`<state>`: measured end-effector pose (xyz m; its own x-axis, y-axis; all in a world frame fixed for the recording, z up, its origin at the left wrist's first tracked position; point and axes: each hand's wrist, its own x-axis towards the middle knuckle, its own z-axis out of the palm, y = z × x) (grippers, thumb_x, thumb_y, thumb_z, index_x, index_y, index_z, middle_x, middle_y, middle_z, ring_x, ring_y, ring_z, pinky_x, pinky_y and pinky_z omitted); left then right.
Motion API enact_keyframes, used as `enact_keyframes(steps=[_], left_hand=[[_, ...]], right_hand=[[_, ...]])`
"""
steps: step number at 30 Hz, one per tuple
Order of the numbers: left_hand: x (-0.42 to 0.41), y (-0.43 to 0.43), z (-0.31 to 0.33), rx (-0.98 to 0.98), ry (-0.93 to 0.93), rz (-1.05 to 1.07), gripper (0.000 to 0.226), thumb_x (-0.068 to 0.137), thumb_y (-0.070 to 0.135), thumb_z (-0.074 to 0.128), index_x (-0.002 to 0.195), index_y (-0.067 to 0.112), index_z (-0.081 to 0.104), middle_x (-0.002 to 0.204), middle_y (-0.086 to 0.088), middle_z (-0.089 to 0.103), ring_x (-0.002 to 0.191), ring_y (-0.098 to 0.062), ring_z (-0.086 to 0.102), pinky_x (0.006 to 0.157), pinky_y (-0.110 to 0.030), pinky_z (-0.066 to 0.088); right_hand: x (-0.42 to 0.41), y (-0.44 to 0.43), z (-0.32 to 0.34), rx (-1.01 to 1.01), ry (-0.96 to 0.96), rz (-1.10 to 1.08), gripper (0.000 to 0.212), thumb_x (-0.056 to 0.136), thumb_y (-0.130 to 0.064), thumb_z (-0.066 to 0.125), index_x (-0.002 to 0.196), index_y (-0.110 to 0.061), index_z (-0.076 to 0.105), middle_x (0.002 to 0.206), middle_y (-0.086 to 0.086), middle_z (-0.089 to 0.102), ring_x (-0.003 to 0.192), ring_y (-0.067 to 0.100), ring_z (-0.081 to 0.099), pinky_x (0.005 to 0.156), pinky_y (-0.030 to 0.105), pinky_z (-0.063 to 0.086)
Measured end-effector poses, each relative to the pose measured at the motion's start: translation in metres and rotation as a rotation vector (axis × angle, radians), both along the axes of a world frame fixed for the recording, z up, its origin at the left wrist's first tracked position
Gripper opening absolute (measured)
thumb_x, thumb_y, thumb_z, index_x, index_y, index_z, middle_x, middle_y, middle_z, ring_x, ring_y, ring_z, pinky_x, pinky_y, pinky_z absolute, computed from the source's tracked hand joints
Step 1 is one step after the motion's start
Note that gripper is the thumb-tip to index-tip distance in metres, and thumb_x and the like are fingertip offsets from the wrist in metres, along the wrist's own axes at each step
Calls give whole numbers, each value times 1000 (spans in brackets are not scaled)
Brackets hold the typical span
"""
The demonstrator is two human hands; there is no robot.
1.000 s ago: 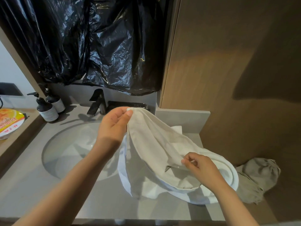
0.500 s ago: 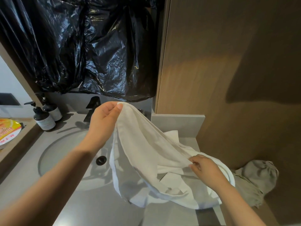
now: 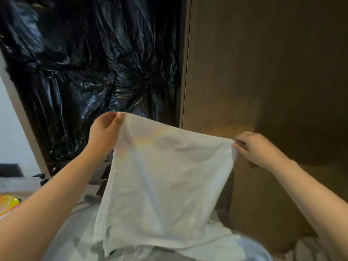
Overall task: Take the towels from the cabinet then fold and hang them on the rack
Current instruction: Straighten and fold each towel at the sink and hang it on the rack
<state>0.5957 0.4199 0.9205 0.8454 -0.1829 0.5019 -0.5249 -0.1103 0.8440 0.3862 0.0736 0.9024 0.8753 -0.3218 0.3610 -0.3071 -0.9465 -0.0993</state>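
Observation:
A thin white towel [image 3: 165, 185] hangs spread out in front of me, held up by its two top corners above the countertop. My left hand [image 3: 102, 132] pinches the upper left corner. My right hand [image 3: 258, 147] pinches the upper right corner, a little lower than the left. The towel's bottom edge drapes onto more white cloth [image 3: 222, 249] lying on the counter below. The towel hides the basin's right part and the tap.
Black plastic sheeting [image 3: 90, 72] covers the wall ahead. A brown wooden cabinet panel [image 3: 263, 72] fills the right. A pump bottle [image 3: 42, 178] and a yellow packet [image 3: 8, 204] sit at the left. The grey counter [image 3: 62, 242] is below; crumpled grey cloth [image 3: 308, 249] lies at the lower right.
Both hands have risen and moved apart, lifting the towel off the counter and stretching it flat. The view has tilted upward, so less of the basin shows.

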Motion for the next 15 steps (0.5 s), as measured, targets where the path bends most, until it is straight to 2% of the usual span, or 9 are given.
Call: enact_keyframes(steps=[3,6,9,13,15], left_hand=[[13,-3,24,-57,-39,-11,21,99,31,52,91,18,67,85,-9,68,78,-26,61,74,-45,51],[19,-5,38,-118,-31,-26,23,99,30,52,82,25,67,77,-4,67,72,-24,61,74,-50,53],[21,-5,43,-119,-43,-24,23,98,32,51,86,23,68,83,-9,69,79,-31,64,79,-54,54],[18,-7,48,-108,-40,-3,24,100,31,50,98,15,68,86,-6,69,83,-30,66,78,-47,55],[16,-8,49,-99,-44,3,25,101,30,50,99,13,68,87,-8,70,83,-29,65,78,-47,54]], right_hand=[[10,-4,51,-79,-42,-17,7,97,-25,55,101,-26,61,94,-8,54,83,11,56,70,22,43],[11,-2,89,-168,-80,-10,8,97,-22,54,100,-24,61,94,-6,55,86,14,58,73,27,47],[6,1,106,-221,-113,1,12,97,-19,54,103,-21,64,96,-4,58,89,17,60,79,32,51],[2,3,108,-212,-124,-12,14,98,-17,53,106,-19,63,98,-4,56,95,20,60,78,28,46],[1,3,106,-176,-144,-33,16,98,-18,53,111,-20,61,105,-2,60,97,20,61,79,27,47]])
